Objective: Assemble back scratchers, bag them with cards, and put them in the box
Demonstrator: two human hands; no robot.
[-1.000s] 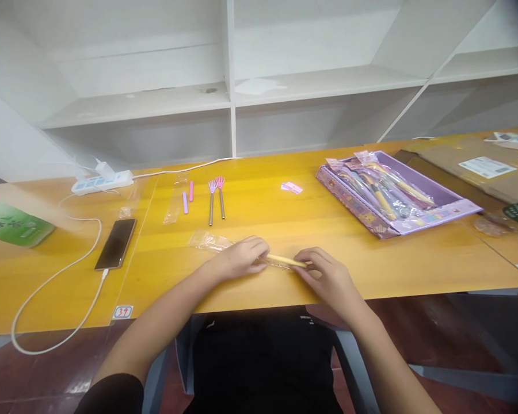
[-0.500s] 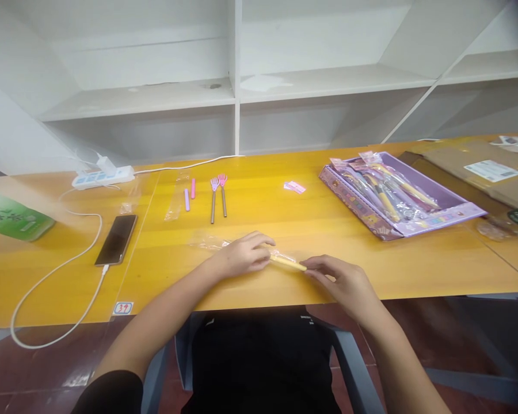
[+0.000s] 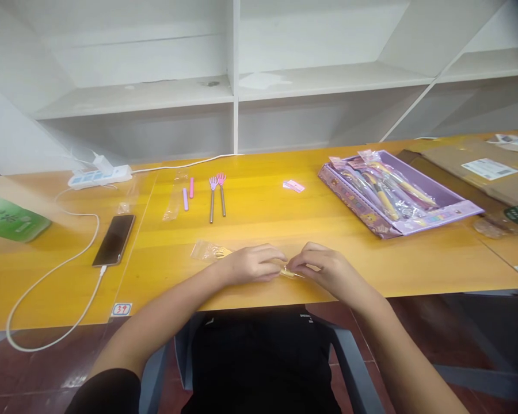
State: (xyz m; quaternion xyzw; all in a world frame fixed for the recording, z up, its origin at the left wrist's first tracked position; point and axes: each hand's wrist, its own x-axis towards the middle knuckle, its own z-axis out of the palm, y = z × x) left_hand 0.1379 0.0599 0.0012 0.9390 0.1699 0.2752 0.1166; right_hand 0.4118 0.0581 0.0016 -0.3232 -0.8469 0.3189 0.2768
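Note:
A yellow back scratcher in a clear plastic bag lies along the table's near side, its claw pointing left. My left hand is closed over its middle, covering most of the shaft. My right hand pinches the clear plastic beside the yellow handle end, fingertips close to the left hand's. Farther back rest a purple-clawed back scratcher and a pink-clawed one, both with metal rods. Left of them are a purple handle and a pink handle.
A purple display box with several bagged back scratchers stands at right, beside a cardboard box. Small cards lie mid-table. At left are a charging phone, its cable, a power strip and a green package.
My right hand has moved left and now pinches the plastic next to my left hand. The yellow claw shows left of my left hand, and less of the handle is visible.

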